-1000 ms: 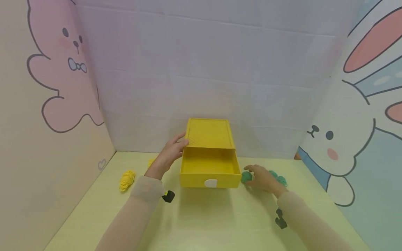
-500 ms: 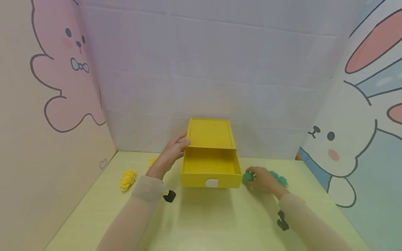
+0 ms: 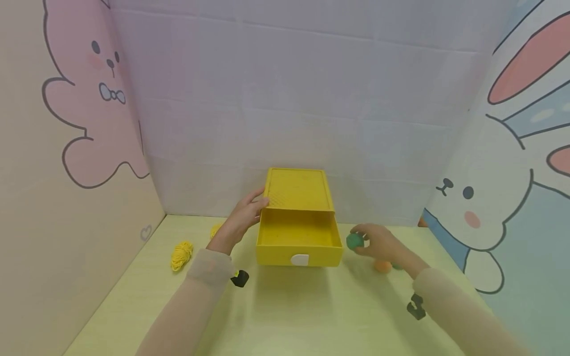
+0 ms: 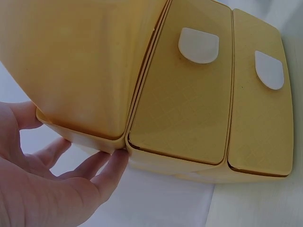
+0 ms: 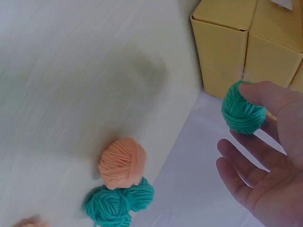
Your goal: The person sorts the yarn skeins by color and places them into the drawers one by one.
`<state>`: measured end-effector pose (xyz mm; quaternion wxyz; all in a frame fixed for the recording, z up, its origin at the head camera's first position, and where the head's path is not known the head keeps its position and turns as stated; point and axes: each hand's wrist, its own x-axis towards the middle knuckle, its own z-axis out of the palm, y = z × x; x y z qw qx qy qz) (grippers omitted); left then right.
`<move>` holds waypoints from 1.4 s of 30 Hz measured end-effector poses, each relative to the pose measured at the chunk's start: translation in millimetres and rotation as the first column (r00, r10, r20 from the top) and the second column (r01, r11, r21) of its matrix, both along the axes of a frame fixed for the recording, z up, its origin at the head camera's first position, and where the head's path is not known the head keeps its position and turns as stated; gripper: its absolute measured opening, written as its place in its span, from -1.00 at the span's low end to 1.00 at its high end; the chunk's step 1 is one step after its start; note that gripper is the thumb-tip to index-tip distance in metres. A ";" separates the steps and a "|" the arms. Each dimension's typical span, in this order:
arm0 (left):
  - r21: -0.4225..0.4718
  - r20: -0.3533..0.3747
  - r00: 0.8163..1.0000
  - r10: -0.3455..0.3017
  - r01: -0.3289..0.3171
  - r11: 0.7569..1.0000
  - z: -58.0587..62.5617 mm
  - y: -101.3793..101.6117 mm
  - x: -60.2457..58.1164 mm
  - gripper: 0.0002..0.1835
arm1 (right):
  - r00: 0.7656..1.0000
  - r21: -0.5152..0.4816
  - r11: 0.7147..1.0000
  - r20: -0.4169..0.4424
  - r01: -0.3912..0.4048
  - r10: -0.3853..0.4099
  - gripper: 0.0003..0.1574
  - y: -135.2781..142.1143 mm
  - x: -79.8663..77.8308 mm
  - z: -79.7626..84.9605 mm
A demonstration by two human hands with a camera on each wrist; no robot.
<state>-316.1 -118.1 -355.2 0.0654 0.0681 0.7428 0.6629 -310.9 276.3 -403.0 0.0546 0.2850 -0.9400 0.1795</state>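
Green yarn ball in half-curled right hand

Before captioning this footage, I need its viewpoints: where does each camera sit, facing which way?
Head: on the head, facing forward and down at the yellow drawer unit; both arms show.
Left wrist: on that wrist, facing the unit's drawer fronts; left fingers show.
Right wrist: on that wrist, facing table and green ball; right fingers show.
Head and right wrist share the green ball.
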 end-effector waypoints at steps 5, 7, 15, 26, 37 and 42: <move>0.003 0.004 1.000 0.003 -0.003 1.000 1.0 0.2 0.4 -0.34 | 1.000 0.040 0.999 -0.017 -0.004 0.005 -0.43 2.5 10.4 24.7; 0.005 0.008 1.000 0.004 -0.004 1.000 1.1 -0.2 0.4 -0.34 | 1.000 0.048 0.999 -0.028 -0.009 0.010 -0.43 1.7 14.3 35.4; 0.005 0.014 1.000 -0.002 0.002 1.000 0.5 -1.7 0.1 -0.34 | 0.995 0.029 0.999 -0.091 -0.044 0.046 -0.43 -8.3 24.8 83.3; 0.015 0.017 1.000 -0.005 0.004 1.000 2.6 -5.9 2.0 -0.32 | 0.987 0.013 0.994 -0.118 -0.112 0.113 -0.41 -46.3 39.9 137.7; 0.020 0.009 1.000 -0.013 0.013 1.000 -0.5 -3.7 -0.1 -0.33 | 0.971 0.059 0.979 -0.130 -0.196 0.202 -0.46 -103.1 42.5 138.2; 0.022 0.014 1.000 -0.015 0.015 1.000 -1.2 -3.9 -1.1 -0.34 | 0.967 0.072 0.972 -0.114 -0.222 0.229 -0.49 -132.0 39.4 130.6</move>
